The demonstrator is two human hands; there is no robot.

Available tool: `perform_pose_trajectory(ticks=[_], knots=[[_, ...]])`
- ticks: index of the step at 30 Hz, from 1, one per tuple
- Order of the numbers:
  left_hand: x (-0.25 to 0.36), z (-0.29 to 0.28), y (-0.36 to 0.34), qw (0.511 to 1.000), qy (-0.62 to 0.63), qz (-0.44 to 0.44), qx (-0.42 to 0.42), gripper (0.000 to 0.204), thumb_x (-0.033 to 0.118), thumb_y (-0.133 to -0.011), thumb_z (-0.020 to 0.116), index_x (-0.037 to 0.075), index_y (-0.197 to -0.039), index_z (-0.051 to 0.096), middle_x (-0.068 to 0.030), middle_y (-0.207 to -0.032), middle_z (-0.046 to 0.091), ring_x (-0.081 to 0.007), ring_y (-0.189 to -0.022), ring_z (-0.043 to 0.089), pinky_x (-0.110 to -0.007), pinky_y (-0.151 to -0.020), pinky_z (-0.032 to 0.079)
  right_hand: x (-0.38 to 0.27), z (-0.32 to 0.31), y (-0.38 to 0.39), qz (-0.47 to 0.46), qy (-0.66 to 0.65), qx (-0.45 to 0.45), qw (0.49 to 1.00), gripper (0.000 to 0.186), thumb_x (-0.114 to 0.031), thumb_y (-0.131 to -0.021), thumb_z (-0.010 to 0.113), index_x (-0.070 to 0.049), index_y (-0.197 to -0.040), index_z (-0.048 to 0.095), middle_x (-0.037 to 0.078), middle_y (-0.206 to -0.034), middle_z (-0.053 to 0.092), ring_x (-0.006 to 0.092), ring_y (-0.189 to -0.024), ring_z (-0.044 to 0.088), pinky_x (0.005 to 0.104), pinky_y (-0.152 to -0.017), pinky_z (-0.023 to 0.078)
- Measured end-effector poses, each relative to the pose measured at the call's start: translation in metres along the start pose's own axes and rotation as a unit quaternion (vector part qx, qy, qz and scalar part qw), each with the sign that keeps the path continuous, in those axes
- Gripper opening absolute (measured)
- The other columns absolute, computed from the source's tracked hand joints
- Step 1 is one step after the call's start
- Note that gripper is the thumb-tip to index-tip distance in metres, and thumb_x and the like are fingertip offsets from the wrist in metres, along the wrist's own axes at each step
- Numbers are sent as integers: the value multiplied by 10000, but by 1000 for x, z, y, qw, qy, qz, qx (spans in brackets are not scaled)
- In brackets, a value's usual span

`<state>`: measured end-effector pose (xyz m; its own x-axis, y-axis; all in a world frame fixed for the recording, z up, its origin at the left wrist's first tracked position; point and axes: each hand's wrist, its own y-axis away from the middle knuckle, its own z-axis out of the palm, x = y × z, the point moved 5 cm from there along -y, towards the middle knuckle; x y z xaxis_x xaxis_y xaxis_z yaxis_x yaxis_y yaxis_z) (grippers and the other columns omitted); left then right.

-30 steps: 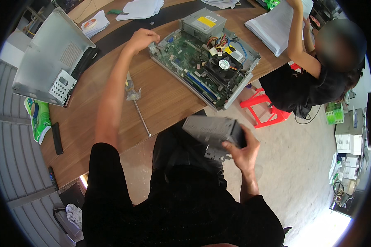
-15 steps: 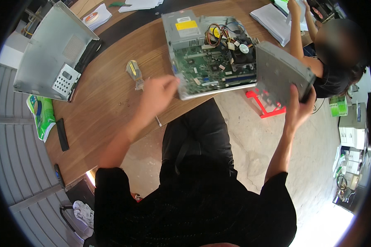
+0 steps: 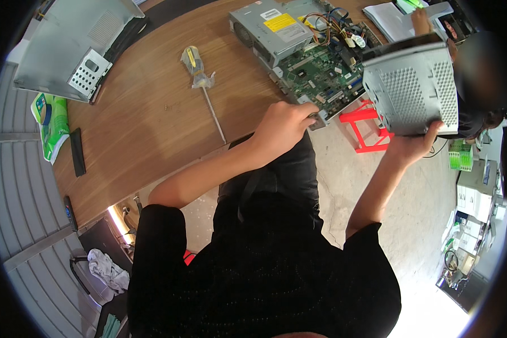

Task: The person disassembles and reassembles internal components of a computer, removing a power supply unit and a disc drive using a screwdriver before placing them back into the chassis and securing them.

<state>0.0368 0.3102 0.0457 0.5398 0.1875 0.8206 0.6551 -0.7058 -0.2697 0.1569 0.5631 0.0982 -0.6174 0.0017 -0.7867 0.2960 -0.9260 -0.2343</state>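
Observation:
My left hand [image 3: 284, 127] grips the near corner of the open computer chassis [image 3: 319, 117] at the desk's edge, fingers closed on it. Inside it lie a green circuit board [image 3: 312, 76], a silver power supply [image 3: 270, 31] and a bundle of coloured cables [image 3: 324, 28]. My right hand [image 3: 412, 146] holds a silver, dimpled metal drive cage [image 3: 411, 96] up beside the chassis's right end, thumb on its lower edge. A yellow-handled screwdriver [image 3: 192, 61], its handle in clear plastic, lies left of the chassis with its long shaft toward me.
Wooden desk [image 3: 124, 146]; detached metal cover [image 3: 50, 56], green package [image 3: 49, 129] and black bar [image 3: 77, 152] at its left; papers [image 3: 386, 19] at back right. A co-worker [image 3: 476, 79] sits close on the right, partly behind the cage, with a red stool [image 3: 366, 146] below.
The chassis has turned, its near corner now toward me. My left hand has moved down and right with it. My right hand has raised the cage rightward and tilted its dimpled face into view.

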Motion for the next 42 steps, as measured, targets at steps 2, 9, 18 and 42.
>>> perform_pose_trajectory(ticks=[2,9,18,42], knots=[[-3,8,-4,999,5,30,17,201,75,-805,731,17,-993,689,-203,-834,677,-362,-746,669,-387,-627,525,5,11,1,-13,8,-25,1000,570,-442,-951,589,19,-1279,518,117,-1264,560,270,-1188,524,457,-1026,407],[-10,-72,-26,978,205,-43,-25,444,112,-917,675,-37,-1308,529,-187,-1236,646,-241,-1169,620,-360,-982,504,-28,21,11,-186,132,-100,969,597,-370,-891,694,45,-1272,498,119,-1212,576,244,-1123,566,418,-958,478],[24,-82,-57,922,353,127,-96,927,272,-764,845,-11,-1465,309,-140,-1395,466,-254,-1283,481,-376,-1077,382,11,79,9,-1,39,-275,961,571,-377,-932,632,25,-1317,501,87,-1298,571,199,-1193,531,354,-1049,365],[78,-32,-36,852,-20,309,423,855,99,-629,849,-48,-1371,451,-323,-1410,444,-446,-1267,498,-466,-1006,456,-46,175,69,-57,438,-495,748,879,-624,-938,498,56,-1468,323,227,-1457,434,331,-1379,381,455,-1152,250]])
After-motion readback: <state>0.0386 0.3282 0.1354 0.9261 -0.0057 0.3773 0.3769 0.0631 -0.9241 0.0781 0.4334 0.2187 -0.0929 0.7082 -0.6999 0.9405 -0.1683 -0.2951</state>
